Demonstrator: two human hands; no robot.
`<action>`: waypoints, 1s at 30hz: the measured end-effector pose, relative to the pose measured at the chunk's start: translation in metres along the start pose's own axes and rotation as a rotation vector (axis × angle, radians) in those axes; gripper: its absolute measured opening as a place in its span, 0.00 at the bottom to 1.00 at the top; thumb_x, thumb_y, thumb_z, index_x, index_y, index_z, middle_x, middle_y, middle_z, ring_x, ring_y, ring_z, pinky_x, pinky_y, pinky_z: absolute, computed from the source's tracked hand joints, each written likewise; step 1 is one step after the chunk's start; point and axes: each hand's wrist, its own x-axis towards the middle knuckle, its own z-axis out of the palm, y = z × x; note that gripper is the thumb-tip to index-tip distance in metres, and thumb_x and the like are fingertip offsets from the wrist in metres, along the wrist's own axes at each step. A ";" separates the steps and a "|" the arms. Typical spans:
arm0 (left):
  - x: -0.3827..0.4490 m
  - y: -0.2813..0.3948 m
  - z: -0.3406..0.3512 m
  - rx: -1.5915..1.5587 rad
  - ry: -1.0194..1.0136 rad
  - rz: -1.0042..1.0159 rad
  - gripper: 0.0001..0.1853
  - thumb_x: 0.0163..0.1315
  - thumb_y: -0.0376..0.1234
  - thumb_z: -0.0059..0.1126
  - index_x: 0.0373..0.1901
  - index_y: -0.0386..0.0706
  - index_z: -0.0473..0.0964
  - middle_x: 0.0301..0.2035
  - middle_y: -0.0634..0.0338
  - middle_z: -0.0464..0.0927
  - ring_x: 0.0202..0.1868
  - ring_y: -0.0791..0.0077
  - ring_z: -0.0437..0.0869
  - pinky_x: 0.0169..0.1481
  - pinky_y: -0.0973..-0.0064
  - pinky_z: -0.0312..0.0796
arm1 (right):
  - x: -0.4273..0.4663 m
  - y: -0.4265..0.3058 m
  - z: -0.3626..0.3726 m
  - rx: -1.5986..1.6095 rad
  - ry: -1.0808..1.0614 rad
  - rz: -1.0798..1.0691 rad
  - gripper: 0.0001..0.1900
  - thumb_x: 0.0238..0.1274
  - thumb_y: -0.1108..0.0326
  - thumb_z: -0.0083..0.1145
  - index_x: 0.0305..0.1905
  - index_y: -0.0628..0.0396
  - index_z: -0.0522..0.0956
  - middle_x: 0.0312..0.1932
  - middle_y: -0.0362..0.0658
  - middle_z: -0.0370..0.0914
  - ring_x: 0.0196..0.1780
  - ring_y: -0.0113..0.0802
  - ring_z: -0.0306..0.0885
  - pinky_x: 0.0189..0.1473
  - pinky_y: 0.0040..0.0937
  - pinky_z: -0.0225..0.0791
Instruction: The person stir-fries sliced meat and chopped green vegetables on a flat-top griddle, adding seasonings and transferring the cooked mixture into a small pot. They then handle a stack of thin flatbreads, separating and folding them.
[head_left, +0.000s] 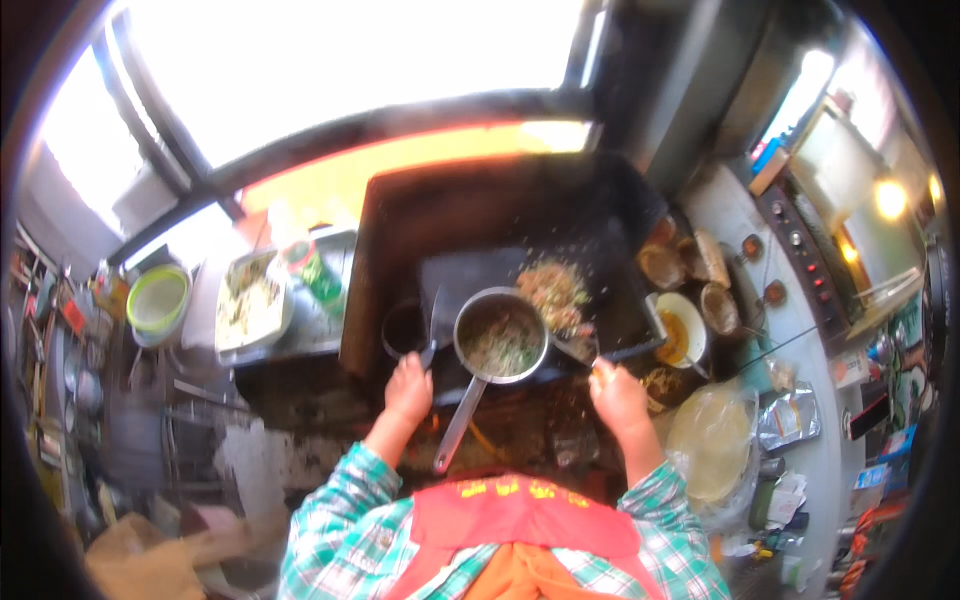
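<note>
My left hand (409, 388) grips a long, narrow spatula or knife (436, 311), its blade pointing away over the dark griddle (480, 191). In my right hand (619, 395) is a metal scraper (583, 346), its flat blade at the near edge of a heap of chopped food (553, 289). Between my hands is a metal saucepan (459, 425) with its handle towards me. Pale shreds and green bits (501, 345) lie inside it. Neither hand touches the saucepan. A dark round container (403, 328) sits left of the blade.
To the left, a white tub of pale food (251, 304) stands beside a green bottle (319, 281). At right are a white bowl of orange liquid (681, 330), brown basket-like bowls (720, 307) and bagged round flat sheets (712, 442). A raised dark guard (358, 262) borders the griddle.
</note>
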 end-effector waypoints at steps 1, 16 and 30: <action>0.006 0.007 -0.006 0.023 -0.019 0.001 0.24 0.59 0.35 0.59 0.53 0.36 0.62 0.44 0.45 0.72 0.45 0.47 0.78 0.47 0.57 0.75 | -0.002 0.007 0.004 0.008 0.008 0.010 0.18 0.60 0.57 0.59 0.53 0.48 0.77 0.30 0.53 0.78 0.32 0.54 0.79 0.35 0.47 0.74; -0.002 -0.001 -0.077 0.350 0.319 0.064 0.31 0.59 0.26 0.52 0.67 0.44 0.62 0.34 0.56 0.67 0.37 0.59 0.75 0.40 0.65 0.73 | -0.001 0.008 0.008 0.001 0.006 -0.017 0.18 0.61 0.58 0.58 0.54 0.49 0.77 0.32 0.53 0.79 0.34 0.53 0.80 0.37 0.46 0.74; -0.044 -0.036 0.018 0.118 0.082 -0.254 0.33 0.61 0.36 0.57 0.68 0.39 0.60 0.42 0.50 0.69 0.40 0.52 0.79 0.43 0.61 0.74 | 0.003 0.009 -0.002 0.039 0.056 0.010 0.16 0.62 0.59 0.57 0.54 0.46 0.78 0.33 0.51 0.78 0.34 0.52 0.80 0.37 0.46 0.74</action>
